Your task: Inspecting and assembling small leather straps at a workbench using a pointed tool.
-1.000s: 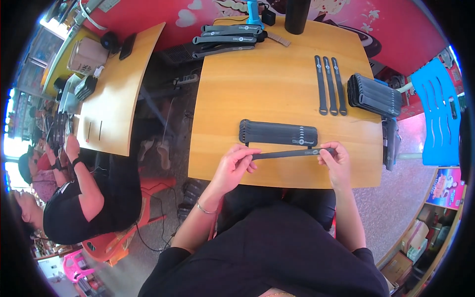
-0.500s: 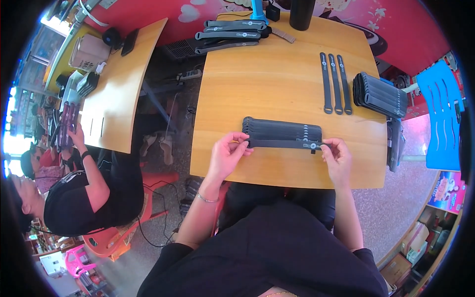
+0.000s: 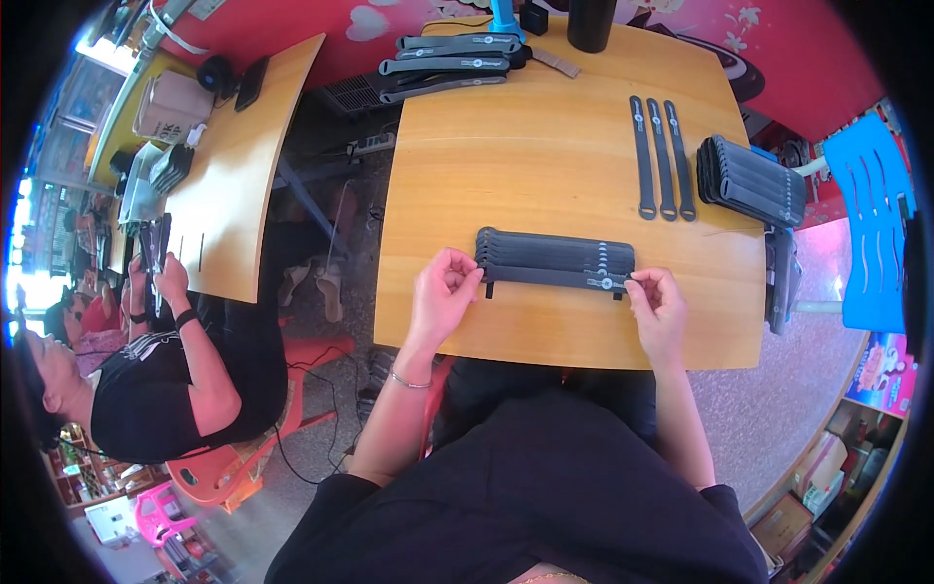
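Observation:
One dark grey strap [image 3: 550, 277], slotted at one end and carrying a white printed mark, lies along the near side of a row of overlapping straps [image 3: 555, 246]. My left hand [image 3: 443, 300] pinches its left end between thumb and fingers. At the printed right end, my right hand [image 3: 660, 311] pinches too. Short dark tabs stick out below the row near both ends. Farther off to the right, three single straps [image 3: 665, 161] lie side by side, apart from my hands.
A thick bundle of straps [image 3: 754, 180] sits at the table's right edge, beside a blue slotted chair back [image 3: 871, 229]. More straps [image 3: 448, 63] are piled at the far left, near a black cylinder [image 3: 591, 24]. At the left table [image 3: 229, 185], a co-worker [image 3: 161, 380] handles straps.
The held strap has moved slightly away from me, closer against the row, with both hands still on its ends. The co-worker's hands have shifted and now both show on dark straps.

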`<state>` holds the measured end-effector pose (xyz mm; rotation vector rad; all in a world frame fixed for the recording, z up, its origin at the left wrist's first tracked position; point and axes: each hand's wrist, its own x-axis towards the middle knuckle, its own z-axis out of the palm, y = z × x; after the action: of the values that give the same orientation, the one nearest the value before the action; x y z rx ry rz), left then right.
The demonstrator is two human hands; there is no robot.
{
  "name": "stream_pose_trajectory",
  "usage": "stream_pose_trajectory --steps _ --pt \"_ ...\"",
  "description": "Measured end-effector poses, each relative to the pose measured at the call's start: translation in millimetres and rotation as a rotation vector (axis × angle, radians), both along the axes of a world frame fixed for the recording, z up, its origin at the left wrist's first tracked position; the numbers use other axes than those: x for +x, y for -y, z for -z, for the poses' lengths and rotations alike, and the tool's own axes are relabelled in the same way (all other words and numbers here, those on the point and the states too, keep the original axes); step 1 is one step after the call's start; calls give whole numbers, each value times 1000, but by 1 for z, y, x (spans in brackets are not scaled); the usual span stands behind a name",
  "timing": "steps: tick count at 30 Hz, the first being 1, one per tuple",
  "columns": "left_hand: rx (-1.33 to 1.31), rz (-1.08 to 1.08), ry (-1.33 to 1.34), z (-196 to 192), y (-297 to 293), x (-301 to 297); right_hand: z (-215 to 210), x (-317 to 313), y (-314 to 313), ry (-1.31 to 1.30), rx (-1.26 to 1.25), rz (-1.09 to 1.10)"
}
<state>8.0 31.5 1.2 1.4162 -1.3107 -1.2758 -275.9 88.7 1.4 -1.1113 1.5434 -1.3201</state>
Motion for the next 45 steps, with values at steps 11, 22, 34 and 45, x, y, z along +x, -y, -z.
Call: stream_pose_trajectory --steps 11,22,34,45 --pt "17 -21 34 -2 2 -3 1 3 3 -101 -6 20" --pt "31 -50 72 -5 1 -7 4 5 6 -209 -6 59" --pt "37 -46 92 -6 2 -8 -1 9 7 -298 11 69" --pt "22 -57 131 -5 3 -11 3 8 8 -359 11 96"
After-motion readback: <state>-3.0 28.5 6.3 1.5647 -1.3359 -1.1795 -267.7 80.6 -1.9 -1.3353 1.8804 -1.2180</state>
